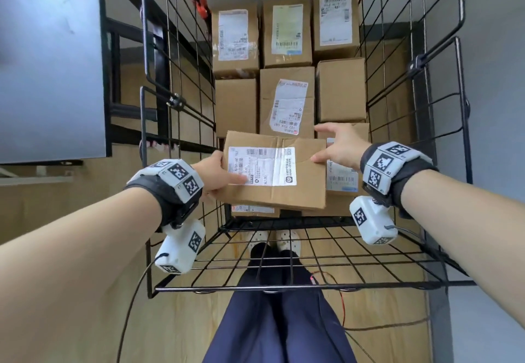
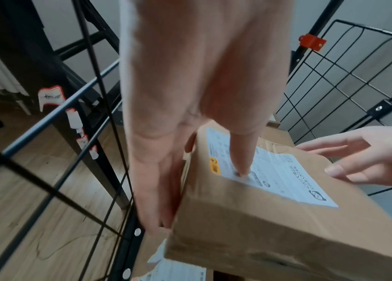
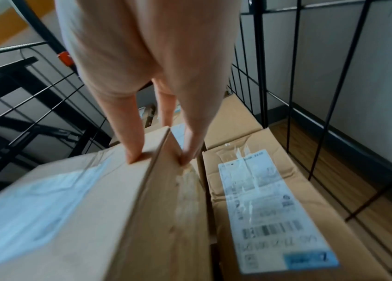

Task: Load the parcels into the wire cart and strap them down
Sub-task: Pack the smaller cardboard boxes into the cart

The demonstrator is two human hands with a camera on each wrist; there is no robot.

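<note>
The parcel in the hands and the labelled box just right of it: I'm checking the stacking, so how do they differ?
The held parcel is gripped by the left hand and right hand; the labelled box lies in the wire cart, untouched. The held parcel sits higher, and in the head view overlaps the labelled box's edge. The parcel's label runs crosswise, the box's lengthwise. Both are brown cardboard with white shipping labels.

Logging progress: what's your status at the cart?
Left hand and right hand grip flat brown cardboard parcel. Above stacked parcels in black wire cart. Nothing blocking.
</note>
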